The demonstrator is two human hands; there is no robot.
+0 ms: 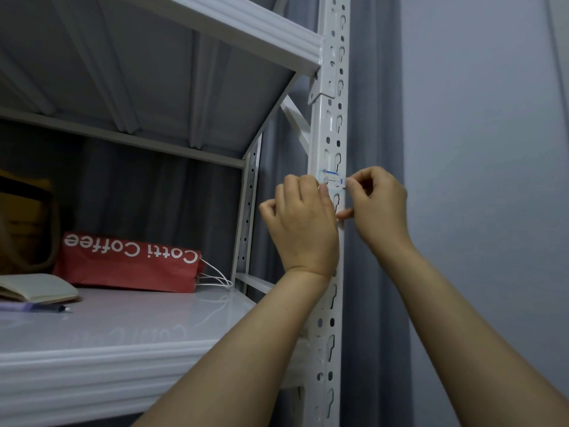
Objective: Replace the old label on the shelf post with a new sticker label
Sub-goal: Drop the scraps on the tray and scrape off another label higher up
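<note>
1. The label lies flat across the front of the white shelf post, its long axis running left to right, between my two hands.
2. My right hand is the nearer one: its thumb and forefinger are pinched together on the label's right end at the post's right edge.
3. My left hand rests against the post's left side, fingers curled at the label's left end; I cannot tell whether they grip it.
4. I judge that any peel must run leftward from my right pinch.
</note>
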